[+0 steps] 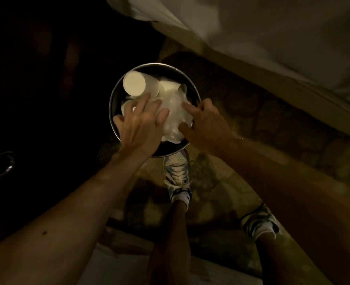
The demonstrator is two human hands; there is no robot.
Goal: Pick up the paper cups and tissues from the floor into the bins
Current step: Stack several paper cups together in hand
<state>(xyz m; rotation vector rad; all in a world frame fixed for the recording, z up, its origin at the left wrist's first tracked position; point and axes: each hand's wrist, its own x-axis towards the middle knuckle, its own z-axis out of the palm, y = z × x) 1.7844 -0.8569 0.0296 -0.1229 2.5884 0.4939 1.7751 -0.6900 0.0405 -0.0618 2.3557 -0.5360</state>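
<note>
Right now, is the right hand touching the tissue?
Touching. In the head view the right hand lays its forefinger and thumb on the crumpled tissue in the bin, with no gap visible.

The 1 camera sat on my head and looked almost straight down at the carpet. The bin lay close below me, just above the middle of the view. My forearms ran in from the 2 bottom corners to my left hand and right hand at the bin's near rim. My shoe stood just under that rim. The wide lens bent the edges; white bedding crossed the top right corner, and the left side was dark.
</note>
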